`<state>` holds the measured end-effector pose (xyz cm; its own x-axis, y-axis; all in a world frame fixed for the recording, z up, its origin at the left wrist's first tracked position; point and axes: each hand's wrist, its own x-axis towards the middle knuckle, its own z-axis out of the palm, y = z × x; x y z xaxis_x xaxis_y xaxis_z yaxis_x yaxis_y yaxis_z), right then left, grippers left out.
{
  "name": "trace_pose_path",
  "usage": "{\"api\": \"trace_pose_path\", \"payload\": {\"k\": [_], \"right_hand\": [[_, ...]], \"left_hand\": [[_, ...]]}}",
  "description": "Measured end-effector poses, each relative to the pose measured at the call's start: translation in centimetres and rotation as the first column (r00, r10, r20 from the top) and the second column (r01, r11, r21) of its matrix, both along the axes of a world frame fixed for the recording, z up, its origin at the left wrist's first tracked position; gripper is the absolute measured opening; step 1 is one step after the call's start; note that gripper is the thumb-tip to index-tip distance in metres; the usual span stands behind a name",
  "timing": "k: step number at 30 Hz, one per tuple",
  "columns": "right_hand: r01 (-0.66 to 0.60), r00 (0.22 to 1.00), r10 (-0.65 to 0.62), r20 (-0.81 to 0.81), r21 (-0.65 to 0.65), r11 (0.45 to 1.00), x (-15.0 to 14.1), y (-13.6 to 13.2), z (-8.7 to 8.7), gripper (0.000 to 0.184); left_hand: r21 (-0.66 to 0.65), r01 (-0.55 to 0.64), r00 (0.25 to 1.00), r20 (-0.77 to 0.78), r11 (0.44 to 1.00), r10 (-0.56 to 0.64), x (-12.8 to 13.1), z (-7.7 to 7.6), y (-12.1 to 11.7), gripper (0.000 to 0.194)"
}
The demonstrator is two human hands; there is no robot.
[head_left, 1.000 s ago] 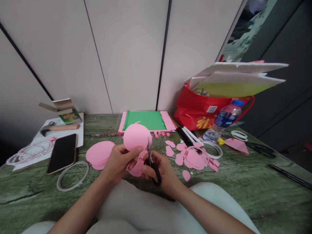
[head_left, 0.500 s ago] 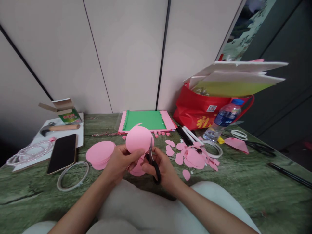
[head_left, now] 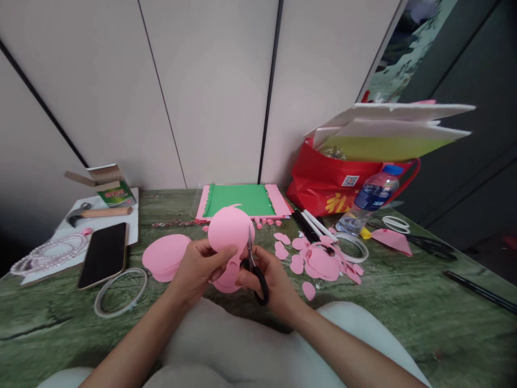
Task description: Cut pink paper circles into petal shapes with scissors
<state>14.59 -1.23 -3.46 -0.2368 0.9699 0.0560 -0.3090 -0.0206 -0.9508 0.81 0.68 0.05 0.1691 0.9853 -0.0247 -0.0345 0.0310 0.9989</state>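
I see the left hand (head_left: 201, 265) pinching the pink disc (head_left: 227, 230), right hand (head_left: 273, 276) gripping scissors (head_left: 251, 261) pointed far at its right edge.

My left hand (head_left: 202, 265) hid part of the pink paper disc (head_left: 228, 229); a black rod (head_left: 480, 292) ran out of view, right.

Soft light, brightest on wall panels (head_left: 214, 91); dim edges with wide-angle stretch.

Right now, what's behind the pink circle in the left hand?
Beyond the circle, the green sheet shows above and small pink pieces to the right. The circle covers part of the sheet's near edge; anything else directly behind it is hidden.
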Motion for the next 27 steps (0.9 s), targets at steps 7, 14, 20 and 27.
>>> {"api": "trace_pose_path", "payload": {"k": [7, 14, 20, 27], "right_hand": [[0.006, 1.000, -0.006, 0.028, 0.017, 1.000, 0.15, -0.01, 0.07, 0.033], [-0.014, 1.000, 0.013, 0.029, 0.012, 1.000, -0.03, -0.22, 0.10, 0.034], [-0.029, 0.999, 0.029, 0.021, 0.003, 1.000, -0.02, -0.29, 0.14, 0.038], [0.009, 1.000, -0.009, -0.017, 0.020, 1.000, 0.20, -0.07, 0.31, 0.046]], "left_hand": [[0.009, -0.010, 1.000, 0.020, 1.000, 0.009, 0.11, 0.29, -0.10, 0.029], [-0.022, 0.019, 0.998, 0.062, 1.000, -0.018, 0.14, 0.30, -0.15, 0.028], [0.003, -0.029, 0.999, -0.012, 1.000, 0.029, -0.02, 0.17, -0.02, 0.032], [-0.008, -0.001, 1.000, -0.028, 1.000, 0.001, 0.05, 0.35, -0.06, 0.031]]}}
